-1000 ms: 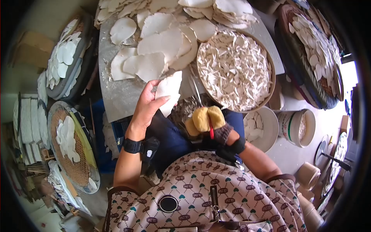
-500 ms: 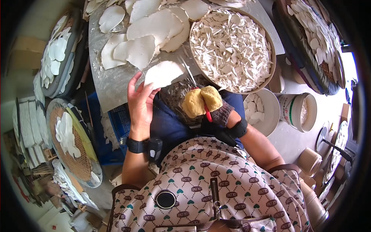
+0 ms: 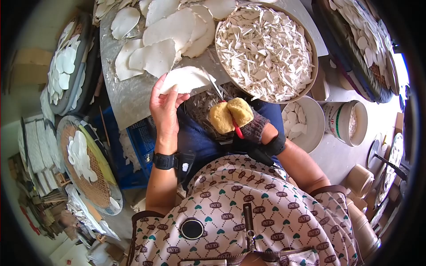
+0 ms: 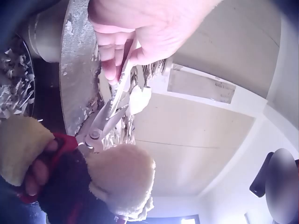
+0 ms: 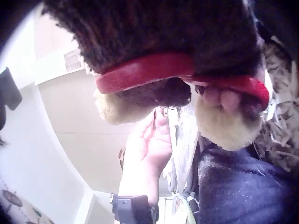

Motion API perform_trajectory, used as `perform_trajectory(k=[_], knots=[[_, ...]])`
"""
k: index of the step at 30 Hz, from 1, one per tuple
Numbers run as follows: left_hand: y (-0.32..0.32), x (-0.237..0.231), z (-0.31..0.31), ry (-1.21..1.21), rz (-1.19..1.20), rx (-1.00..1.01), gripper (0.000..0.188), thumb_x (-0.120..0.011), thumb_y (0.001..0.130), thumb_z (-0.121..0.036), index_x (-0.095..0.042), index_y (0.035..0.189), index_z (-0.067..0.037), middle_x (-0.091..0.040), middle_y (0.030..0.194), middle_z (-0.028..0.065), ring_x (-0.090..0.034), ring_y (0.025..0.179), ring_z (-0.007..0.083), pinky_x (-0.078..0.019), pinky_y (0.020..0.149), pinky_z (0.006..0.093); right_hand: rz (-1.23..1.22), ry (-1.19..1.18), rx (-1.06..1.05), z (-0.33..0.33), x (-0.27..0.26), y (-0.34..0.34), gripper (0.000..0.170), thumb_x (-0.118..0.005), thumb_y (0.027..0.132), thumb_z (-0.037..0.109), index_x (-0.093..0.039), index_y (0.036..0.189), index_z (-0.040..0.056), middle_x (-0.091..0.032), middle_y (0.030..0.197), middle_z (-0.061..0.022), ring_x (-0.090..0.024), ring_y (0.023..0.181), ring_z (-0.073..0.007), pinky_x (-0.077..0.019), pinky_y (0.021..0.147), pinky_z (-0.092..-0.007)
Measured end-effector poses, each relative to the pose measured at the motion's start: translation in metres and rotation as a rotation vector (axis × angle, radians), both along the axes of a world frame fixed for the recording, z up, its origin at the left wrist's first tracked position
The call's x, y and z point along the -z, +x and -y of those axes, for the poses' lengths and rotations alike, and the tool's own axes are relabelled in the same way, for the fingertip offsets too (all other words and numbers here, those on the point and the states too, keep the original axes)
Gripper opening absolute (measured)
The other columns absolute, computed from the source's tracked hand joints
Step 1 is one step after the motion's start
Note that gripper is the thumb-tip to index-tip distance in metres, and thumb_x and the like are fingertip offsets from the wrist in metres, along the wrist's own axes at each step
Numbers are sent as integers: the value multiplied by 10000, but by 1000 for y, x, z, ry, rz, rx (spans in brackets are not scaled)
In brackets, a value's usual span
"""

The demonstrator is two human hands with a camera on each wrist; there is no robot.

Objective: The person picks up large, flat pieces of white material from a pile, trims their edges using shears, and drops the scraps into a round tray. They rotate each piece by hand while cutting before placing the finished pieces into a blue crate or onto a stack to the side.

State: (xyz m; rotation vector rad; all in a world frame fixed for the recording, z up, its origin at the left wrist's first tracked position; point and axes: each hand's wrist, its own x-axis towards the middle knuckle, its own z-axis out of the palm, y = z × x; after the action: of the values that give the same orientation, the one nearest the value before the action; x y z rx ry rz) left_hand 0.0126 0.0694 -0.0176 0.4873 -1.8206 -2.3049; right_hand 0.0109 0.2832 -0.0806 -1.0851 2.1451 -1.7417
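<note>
My left hand (image 3: 166,108) pinches a thin white slice (image 3: 188,79) between thumb and fingers, near the slice's left end. The slice lies crosswise in the head view; in the left wrist view it shows edge-on. My right hand (image 3: 254,127), in a dark knitted glove, grips red-handled scissors (image 4: 96,134). Yellow fuzzy pads (image 3: 242,111) wrap the handles or fingers there. The blades stand apart at the slice's right end. In the right wrist view the red handle loops (image 5: 145,70) show, with my left hand beyond them.
A round tray (image 3: 316,66) heaped with white cut strips sits on the grey table (image 3: 116,95), beside large white slices (image 3: 166,31). Buckets (image 3: 320,133) stand at right. Woven trays (image 3: 104,190) of slices stand at left. A blue crate (image 3: 141,144) is by my left knee.
The slice has turned from nearly upright to crosswise. My left fingers spread, then closed on it again at its left end. The scissors moved slightly within the view.
</note>
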Motion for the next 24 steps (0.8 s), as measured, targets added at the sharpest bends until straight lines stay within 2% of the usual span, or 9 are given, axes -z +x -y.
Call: perform_trajectory(k=[3,5,7,8,10,14,19,21,24], knots=[[-2,0,5,-18,34,34,432,-542,870,-30,-409,1281,-6,-616,1017,144,-651,775,206,-554,673,289,-4,18,-3,-2,-3,2,236,-646,726,107,-587,939,27,-608,914,-148,-587,888,-310,-480,778,-368],[-4,1,9,-24,60,52,433,-540,870,-32,-407,1282,-6,-619,1011,141,-653,773,206,-555,671,286,288,8,-72,-1,9,7,204,-584,836,117,-575,1008,8,-617,972,-106,-594,875,-182,-485,787,-292],[-4,1,12,-19,86,63,433,-538,870,-31,-406,1282,-7,-622,1004,139,-655,771,205,-555,669,283,518,-35,-105,3,4,8,201,-578,837,119,-578,1006,11,-618,973,-104,-594,876,-181,-487,786,-287],[-5,1,13,-22,86,67,435,-538,870,-30,-405,1283,-5,-621,1006,140,-655,772,206,-555,667,281,601,-71,-101,3,0,8,210,-603,783,116,-586,970,23,-615,945,-124,-591,882,-243,-485,781,-319],[-5,2,16,-26,84,77,437,-538,868,-29,-403,1283,-3,-619,1008,140,-656,773,207,-555,663,277,591,-87,-86,6,-1,7,211,-622,743,116,-596,937,35,-617,913,-138,-591,883,-297,-485,775,-345],[-6,-4,19,-42,126,172,430,-538,869,-33,-404,1276,5,-617,1017,139,-656,774,210,-553,653,265,286,-74,-94,4,-7,3,179,-610,796,136,-603,939,28,-632,886,-118,-606,854,-262,-487,763,-324],[-6,-5,21,-47,143,211,416,-543,869,-39,-413,1261,7,-617,1021,138,-657,776,211,-550,645,254,758,-279,-169,3,-6,10,209,-542,910,156,-572,1040,-5,-622,994,-67,-592,909,-112,-487,818,-253],[-6,-5,23,-54,147,222,410,-543,869,-40,-416,1256,7,-617,1022,139,-657,775,209,-549,644,254,963,-359,-223,2,-6,7,213,-552,906,158,-570,1046,-2,-623,993,-65,-589,912,-107,-484,825,-249],[-6,-6,24,-76,148,225,403,-544,870,-43,-420,1251,6,-618,1023,139,-657,777,208,-549,643,253,738,-201,-134,2,2,11,221,-561,901,157,-564,1057,-1,-617,1008,-64,-586,914,-106,-485,823,-248]])
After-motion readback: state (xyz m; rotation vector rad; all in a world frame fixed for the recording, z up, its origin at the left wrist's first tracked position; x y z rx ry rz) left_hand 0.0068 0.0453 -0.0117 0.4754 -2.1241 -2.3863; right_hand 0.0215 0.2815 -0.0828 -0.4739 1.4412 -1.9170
